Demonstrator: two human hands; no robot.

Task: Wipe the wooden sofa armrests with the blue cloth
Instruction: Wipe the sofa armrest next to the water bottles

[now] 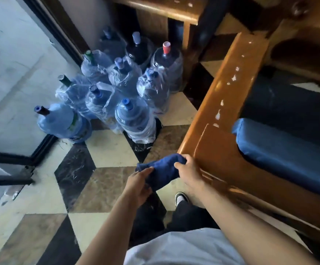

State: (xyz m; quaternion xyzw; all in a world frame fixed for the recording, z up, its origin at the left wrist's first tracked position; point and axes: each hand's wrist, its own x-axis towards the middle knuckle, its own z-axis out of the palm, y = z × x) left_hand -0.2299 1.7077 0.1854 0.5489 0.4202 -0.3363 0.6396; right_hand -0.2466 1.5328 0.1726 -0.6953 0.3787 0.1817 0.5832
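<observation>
The blue cloth (pixel 162 170) is bunched up between both hands, just off the near left corner of the wooden sofa armrest (pixel 224 96). My left hand (pixel 139 185) grips its lower left end. My right hand (pixel 188 172) grips its upper right end, beside the armrest's near corner. The glossy brown armrest runs away from me up and to the right and carries a row of white spots along its top. A blue seat cushion (pixel 281 150) lies to its right.
Several large blue water jugs (pixel 132 119), some wrapped in plastic, stand on the checkered floor to the left of the armrest. A second wooden piece of furniture (pixel 166 10) stands at the back. A dark door frame (pixel 8 159) is at left. My shoe (pixel 181 197) is below the cloth.
</observation>
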